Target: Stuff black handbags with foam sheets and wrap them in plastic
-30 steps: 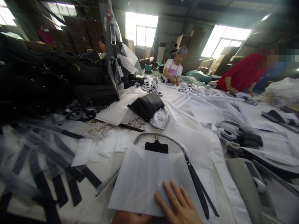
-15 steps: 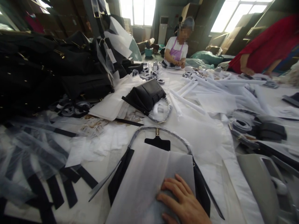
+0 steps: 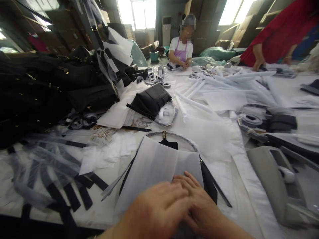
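A black handbag (image 3: 210,186) lies in front of me, its wrapped handle arching away from me and a black tab with a gold-coloured clasp (image 3: 164,135) at the top. A translucent white sheet of paper (image 3: 152,162) covers most of its face. On the paper's lower right rests my right hand (image 3: 201,202), fingers stretched out and lying fairly flat. My left hand (image 3: 157,207) reaches across from the left and overlaps it; motion blurs its fingers, and their tips are unclear. What lies beneath both palms is hidden.
Another black handbag (image 3: 151,101) sits beyond mine. Black bags (image 3: 50,83) are piled at left, above plastic-covered dark straps (image 3: 52,179). A grey tape dispenser (image 3: 269,179) stands at right. Across the table are a person in a purple apron (image 3: 180,51) and one in red (image 3: 279,36).
My left hand has come into view from below and crossed over my right hand. The paper has shifted upward over the bag, covering more of the black tab. The view has moved slightly.
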Demonstrator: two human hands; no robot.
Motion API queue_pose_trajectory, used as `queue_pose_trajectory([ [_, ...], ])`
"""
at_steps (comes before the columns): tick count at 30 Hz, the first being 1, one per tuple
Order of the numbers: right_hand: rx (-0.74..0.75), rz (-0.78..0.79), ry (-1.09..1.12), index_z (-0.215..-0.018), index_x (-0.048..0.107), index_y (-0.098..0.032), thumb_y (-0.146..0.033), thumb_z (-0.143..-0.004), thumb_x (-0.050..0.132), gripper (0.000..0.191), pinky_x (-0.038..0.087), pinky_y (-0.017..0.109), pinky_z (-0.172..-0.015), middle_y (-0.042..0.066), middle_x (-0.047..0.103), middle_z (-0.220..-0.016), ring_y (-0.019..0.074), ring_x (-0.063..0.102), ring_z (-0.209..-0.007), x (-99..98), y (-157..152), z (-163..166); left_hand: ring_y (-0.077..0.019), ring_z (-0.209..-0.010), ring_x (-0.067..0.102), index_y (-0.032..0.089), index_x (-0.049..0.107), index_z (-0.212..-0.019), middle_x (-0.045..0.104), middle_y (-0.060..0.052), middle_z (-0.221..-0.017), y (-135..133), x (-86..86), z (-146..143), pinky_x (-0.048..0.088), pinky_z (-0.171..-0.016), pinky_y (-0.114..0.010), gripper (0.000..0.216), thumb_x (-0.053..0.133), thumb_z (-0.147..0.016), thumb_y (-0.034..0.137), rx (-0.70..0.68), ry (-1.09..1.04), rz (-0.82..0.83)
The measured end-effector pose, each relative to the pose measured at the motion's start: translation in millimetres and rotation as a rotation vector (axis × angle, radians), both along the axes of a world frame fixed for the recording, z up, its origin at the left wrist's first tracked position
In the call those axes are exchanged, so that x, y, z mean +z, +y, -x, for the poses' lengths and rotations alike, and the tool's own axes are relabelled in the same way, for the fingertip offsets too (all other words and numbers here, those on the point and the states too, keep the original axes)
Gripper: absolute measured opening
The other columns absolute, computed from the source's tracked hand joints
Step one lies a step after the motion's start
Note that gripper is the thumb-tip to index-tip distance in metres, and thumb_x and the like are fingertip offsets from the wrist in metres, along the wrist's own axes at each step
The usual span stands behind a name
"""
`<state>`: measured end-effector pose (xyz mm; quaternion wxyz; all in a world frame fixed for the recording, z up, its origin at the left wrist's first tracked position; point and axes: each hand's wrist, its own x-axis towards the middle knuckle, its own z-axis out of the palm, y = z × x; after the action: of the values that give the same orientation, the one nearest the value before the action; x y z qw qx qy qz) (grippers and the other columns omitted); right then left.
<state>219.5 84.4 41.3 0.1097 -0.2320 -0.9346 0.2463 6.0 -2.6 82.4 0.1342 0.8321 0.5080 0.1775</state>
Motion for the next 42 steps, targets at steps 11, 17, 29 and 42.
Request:
queue_pose_trajectory([
  [11, -0.424, 0.417, 0.239, -0.097, 0.074, -0.024, -0.039, -0.1, 0.044, 0.034, 0.05, 0.044, -0.103, 0.009, 0.067, -0.125, 0.0243, 0.063, -0.117, -1.5, 16.5, -7.6, -0.0265, -0.137, 0.046, 0.017, 0.047, -0.141, 0.054, -0.01, -0.144, 32.5, -52.5, 10.2, 0.044, -0.11, -0.053, 0.043, 0.052, -0.098, 0.024, 0.111, 0.139, -0.055],
  [17, -0.127, -0.071, -0.045, -0.142, 0.051, -0.027, -0.025, -0.095, 0.055, 0.047, 0.038, 0.052, -0.114, 0.009, 0.044, -0.153, 0.028, 0.041, -0.141, -12.7, 13.7, -11.6, -0.0244, -0.133, 0.051, 0.018, 0.054, -0.135, 0.059, -0.008, -0.14, 32.2, -55.8, 10.4, 0.044, -0.11, -0.051, 0.037, 0.047, -0.099, 0.021, 0.12, 0.051, -0.051],
  [29, -0.072, -0.391, -0.263, -0.141, 0.052, -0.017, -0.024, -0.097, 0.053, 0.044, 0.043, 0.055, -0.11, 0.011, 0.051, -0.147, 0.0314, 0.049, -0.135, -13.5, 12.7, -10.3, -0.0267, -0.137, 0.047, 0.018, 0.048, -0.141, 0.052, -0.009, -0.147, 31.9, -63.8, 1.5, 0.038, -0.114, -0.05, 0.047, 0.049, -0.099, 0.038, 0.055, 0.113, -0.025],
  [42, -0.204, -0.216, -0.173, -0.149, 0.039, -0.008, -0.044, -0.093, 0.06, 0.07, 0.039, 0.054, -0.113, 0.021, 0.04, -0.153, 0.0352, 0.037, -0.142, -9.0, -4.6, 18.8, -0.0289, -0.13, 0.055, 0.011, 0.047, -0.139, 0.056, -0.014, -0.141, 35.7, -70.2, 5.6, 0.048, -0.106, -0.051, 0.05, 0.058, -0.094, 0.029, 0.06, 0.101, -0.144],
])
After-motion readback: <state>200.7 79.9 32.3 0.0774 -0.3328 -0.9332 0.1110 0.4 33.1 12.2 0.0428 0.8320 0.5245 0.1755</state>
